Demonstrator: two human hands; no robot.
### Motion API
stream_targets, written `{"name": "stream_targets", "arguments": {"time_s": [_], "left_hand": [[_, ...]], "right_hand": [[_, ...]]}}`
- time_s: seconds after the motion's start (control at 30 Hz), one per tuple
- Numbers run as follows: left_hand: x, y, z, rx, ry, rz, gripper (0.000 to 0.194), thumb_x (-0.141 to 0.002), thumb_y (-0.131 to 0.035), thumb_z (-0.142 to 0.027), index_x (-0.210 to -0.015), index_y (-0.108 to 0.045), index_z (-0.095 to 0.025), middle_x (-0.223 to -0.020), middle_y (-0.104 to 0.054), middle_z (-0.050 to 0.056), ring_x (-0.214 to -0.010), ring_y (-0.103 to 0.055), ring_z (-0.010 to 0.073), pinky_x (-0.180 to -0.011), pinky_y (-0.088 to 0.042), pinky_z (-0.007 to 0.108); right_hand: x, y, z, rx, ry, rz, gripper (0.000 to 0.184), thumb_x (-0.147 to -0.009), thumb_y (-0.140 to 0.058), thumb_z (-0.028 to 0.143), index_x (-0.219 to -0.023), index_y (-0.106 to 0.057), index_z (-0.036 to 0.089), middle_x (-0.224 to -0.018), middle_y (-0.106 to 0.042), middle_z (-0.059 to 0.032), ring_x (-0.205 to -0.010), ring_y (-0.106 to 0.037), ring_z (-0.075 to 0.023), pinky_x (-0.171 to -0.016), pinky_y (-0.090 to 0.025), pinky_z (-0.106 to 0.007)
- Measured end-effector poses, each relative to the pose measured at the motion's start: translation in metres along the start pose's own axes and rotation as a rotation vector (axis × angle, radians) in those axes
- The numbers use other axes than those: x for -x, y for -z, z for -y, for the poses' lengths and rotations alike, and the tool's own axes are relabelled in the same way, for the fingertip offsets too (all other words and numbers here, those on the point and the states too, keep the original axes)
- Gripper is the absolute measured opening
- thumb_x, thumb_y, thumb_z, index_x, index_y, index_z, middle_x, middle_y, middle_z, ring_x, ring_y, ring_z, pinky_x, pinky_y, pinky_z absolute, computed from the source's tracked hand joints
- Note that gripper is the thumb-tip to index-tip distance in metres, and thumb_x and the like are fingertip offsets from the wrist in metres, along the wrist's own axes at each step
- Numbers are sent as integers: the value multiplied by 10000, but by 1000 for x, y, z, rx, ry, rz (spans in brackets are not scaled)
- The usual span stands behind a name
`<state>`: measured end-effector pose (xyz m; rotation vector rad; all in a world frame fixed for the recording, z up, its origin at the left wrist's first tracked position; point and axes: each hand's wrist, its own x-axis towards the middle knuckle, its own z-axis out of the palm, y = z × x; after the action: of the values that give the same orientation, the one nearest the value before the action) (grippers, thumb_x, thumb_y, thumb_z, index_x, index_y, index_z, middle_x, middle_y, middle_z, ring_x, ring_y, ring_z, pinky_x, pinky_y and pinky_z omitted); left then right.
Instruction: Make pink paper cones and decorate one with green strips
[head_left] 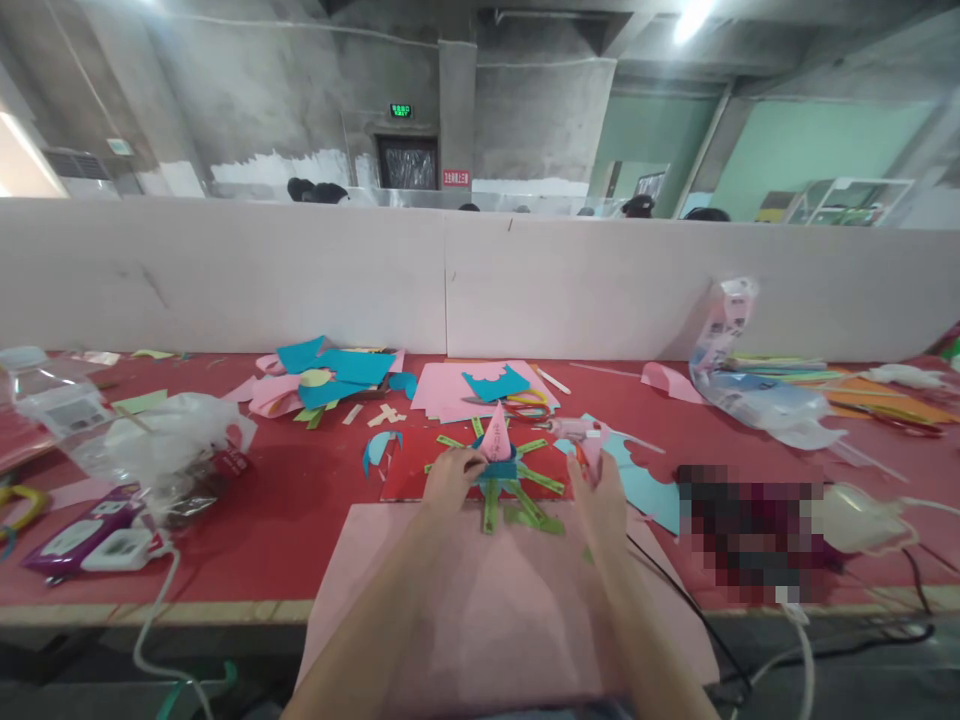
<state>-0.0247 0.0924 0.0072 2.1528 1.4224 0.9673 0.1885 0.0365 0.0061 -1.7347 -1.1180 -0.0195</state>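
My right hand (601,488) grips a pink hot glue gun (583,430), its nozzle pointing left toward a paper craft. Beside that craft my left hand (451,474) is closed, its fingertips pinching at the lower left of a pink paper cone (496,440) with writing on it. A blue paper band (501,470) surrounds the cone's base. Green strips with writing (541,482) spread outward around it like rays, over a red sheet (405,478). My fingers partly hide the band's left side.
Pink sheets (439,388), a blue scrap (496,382) and scissors (529,402) lie behind the craft. Cut paper (349,368) is heaped at back left. A plastic bag (169,440) and purple device (86,535) stand left. A black cord (675,588) runs right. A white partition (300,280) closes the back.
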Motion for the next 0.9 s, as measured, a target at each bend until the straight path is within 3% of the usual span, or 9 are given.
{"name": "stream_targets", "arguments": {"time_s": [0.13,0.37,0.57,0.9], "left_hand": [[0,-3,3,6,-32,-19,107,-757,-569,-205,-774,-671,-229,-829,-674,-6,-822,-573,150,-736,-407,239],[0,-2,2,8,-31,-21,101,-752,-578,-208,-777,-672,-232,-814,-674,-10,-804,-578,148,-729,-408,241],[0,-1,2,25,-30,-14,92,-749,-585,-200,-773,-669,-230,-804,-672,-15,-795,-578,140,-729,-405,235],[-1,-3,3,49,-47,-5,95,-748,-580,-208,-774,-670,-227,-812,-674,-14,-800,-577,140,-731,-414,237]], "right_hand": [[10,-1,-18,177,19,-34,562,-742,-462,533,-1178,-495,179,-1083,-558,-108,-893,-546,-226,-667,-406,-298],[18,0,-21,390,216,-86,462,-786,-469,461,-1143,-538,175,-994,-579,-98,-841,-564,-215,-565,-391,-264],[20,-7,-24,357,378,-79,402,-789,-480,407,-1093,-564,157,-981,-573,-102,-861,-559,-205,-613,-420,-262],[21,-13,-26,284,359,11,445,-800,-461,423,-1142,-553,155,-987,-578,-108,-886,-564,-213,-663,-458,-286]]}}
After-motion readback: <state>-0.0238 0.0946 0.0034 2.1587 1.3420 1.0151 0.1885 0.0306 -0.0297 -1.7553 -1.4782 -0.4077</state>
